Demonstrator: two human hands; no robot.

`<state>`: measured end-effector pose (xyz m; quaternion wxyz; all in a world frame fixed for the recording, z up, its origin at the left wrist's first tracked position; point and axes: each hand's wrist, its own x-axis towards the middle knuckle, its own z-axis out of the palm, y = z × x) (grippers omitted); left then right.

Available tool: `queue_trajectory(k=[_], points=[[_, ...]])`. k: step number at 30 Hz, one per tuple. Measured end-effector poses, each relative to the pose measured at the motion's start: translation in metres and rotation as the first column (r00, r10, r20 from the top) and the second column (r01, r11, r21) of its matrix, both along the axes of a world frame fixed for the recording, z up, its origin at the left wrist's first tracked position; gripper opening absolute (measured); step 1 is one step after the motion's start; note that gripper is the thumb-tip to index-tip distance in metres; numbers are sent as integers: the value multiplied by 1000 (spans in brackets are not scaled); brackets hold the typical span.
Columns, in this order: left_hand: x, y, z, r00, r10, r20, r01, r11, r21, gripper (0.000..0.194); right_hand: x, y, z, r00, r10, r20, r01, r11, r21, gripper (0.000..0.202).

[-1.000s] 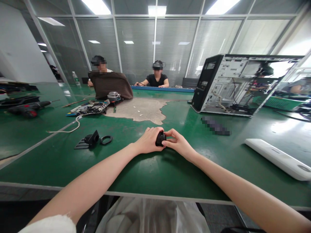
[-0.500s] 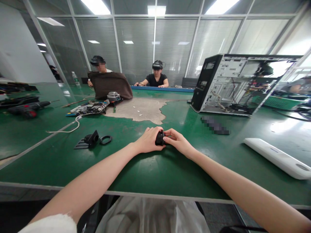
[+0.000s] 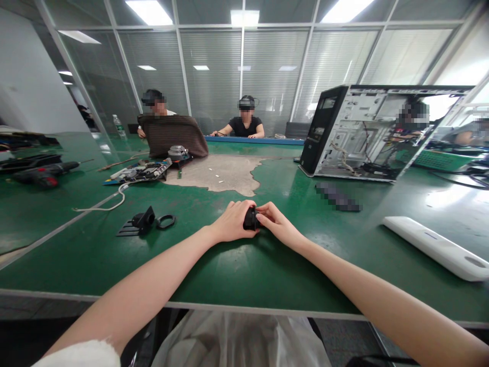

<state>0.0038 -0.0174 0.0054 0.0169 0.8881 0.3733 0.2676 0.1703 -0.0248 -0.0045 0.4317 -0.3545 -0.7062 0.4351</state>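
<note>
A small black rounded part [image 3: 250, 219] is held between my two hands just over the green table [image 3: 229, 275]; its exact kind is not clear. My left hand [image 3: 234, 220] wraps round it from the left, thumb below and fingers over the top. From the right, the thumb and fingers of my right hand [image 3: 273, 219] pinch its right side. To the left lie a black bracket-like piece [image 3: 143, 221] with a flat slotted base and a black ring [image 3: 165, 221].
An open computer case [image 3: 344, 132] stands at the back right, near a blurred dark object [image 3: 338, 198]. A long white device [image 3: 435, 247] lies at right. Circuit boards [image 3: 139, 172] and a power drill [image 3: 42, 173] are at left. Co-workers sit across the table.
Both hands stay in nearly the same place around the black part; the right fingers have shifted very slightly. A person behind the computer case has moved a little.
</note>
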Motion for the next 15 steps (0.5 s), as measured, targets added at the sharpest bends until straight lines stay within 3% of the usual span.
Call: queue_trajectory(k=[8,15], points=[[-1,0,0,1000,0,-18,0,1000,13,54,2,-3,4,993,75,91,-79,996,41,15],[0,1,-2,1000,-1,-8,1,1000,22,55,7,-5,6,969,0,247,-59,971,230,15]])
